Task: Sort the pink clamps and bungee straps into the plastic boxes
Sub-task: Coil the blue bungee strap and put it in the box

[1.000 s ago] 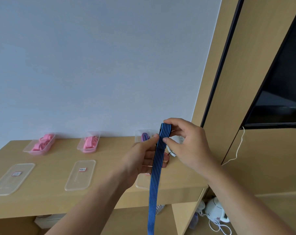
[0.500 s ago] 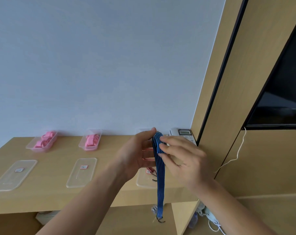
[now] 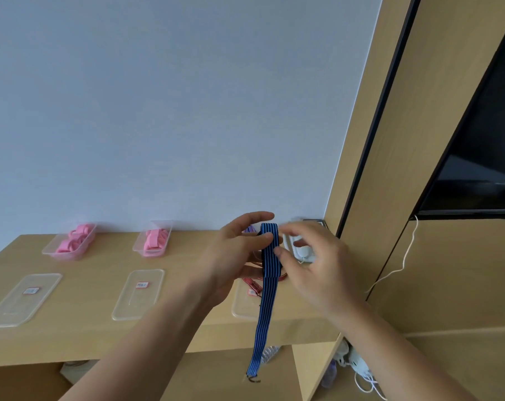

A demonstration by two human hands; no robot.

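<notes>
A: What's w/ the blue bungee strap (image 3: 267, 299)?
B: Looped round left hand (image 3: 234, 256) fingers; tail hangs past desk (image 3: 72, 337) edge. Right hand (image 3: 312, 264), blurry, just right of strap, one fingertip touching it.
A: Left of strap?
B: 2 clear boxes (image 3: 69, 256) w/ pink clamps (image 3: 75, 241); 2 flat lids (image 3: 140, 293).

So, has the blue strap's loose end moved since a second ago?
Yes, up: the hook end of the blue strap has risen toward the desk edge.

Fine black lengthwise stripes on blue strap (image 3: 267, 299); red-and-white stripes on second strap (image 3: 252, 283), over tan desk (image 3: 86, 337); pink clamps (image 3: 75, 241) in clear boxes (image 3: 51, 252) at desk's back; pale blue-grey wall (image 3: 187, 111) above desk.
</notes>
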